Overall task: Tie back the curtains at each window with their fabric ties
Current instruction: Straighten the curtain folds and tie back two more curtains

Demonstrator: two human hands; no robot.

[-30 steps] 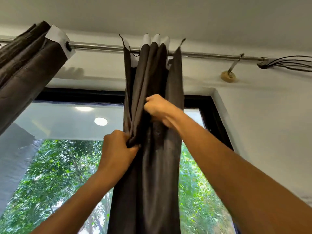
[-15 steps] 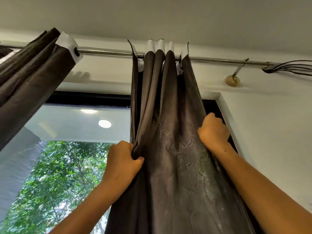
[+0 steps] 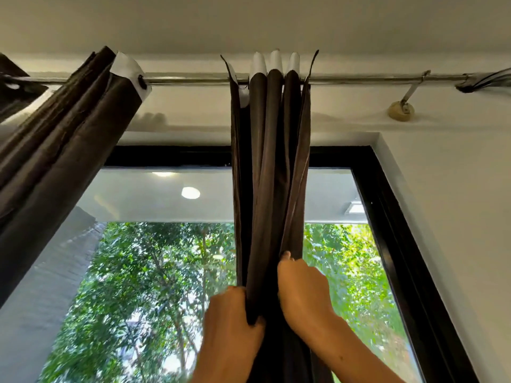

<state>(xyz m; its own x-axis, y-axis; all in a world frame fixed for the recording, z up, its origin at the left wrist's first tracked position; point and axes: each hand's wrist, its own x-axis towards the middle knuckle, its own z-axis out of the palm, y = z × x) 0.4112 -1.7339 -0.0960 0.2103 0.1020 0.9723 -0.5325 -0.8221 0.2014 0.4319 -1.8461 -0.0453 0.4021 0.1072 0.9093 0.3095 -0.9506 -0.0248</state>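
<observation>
Centre frame, the left hand [image 3: 231, 324] and right hand [image 3: 301, 288] both clutch the dark curtain [image 3: 269, 175], folds bunched tight. No fabric tie visible; I'd say tying remains undone, as with the curtain at upper left [image 3: 63, 139].

Gathered curtain [image 3: 269, 167]: dark brown, faint sheen, plain, no print; white lining tabs at top edge. Second curtain [image 3: 63, 139] at left: same dark brown, white patch round black eyelet. Rod [image 3: 188, 80]: shiny silver metal. Bracket [image 3: 401, 110]: beige base, silver arm. Window frame [image 3: 387, 217]: black. Wall [image 3: 456, 203]: white. Ceiling [image 3: 249, 20]: off-white, greyish in shade. Trees [image 3: 154, 286] through glass: bright green, yellower at right. Cables [image 3: 486, 82] at rod end: black.
</observation>
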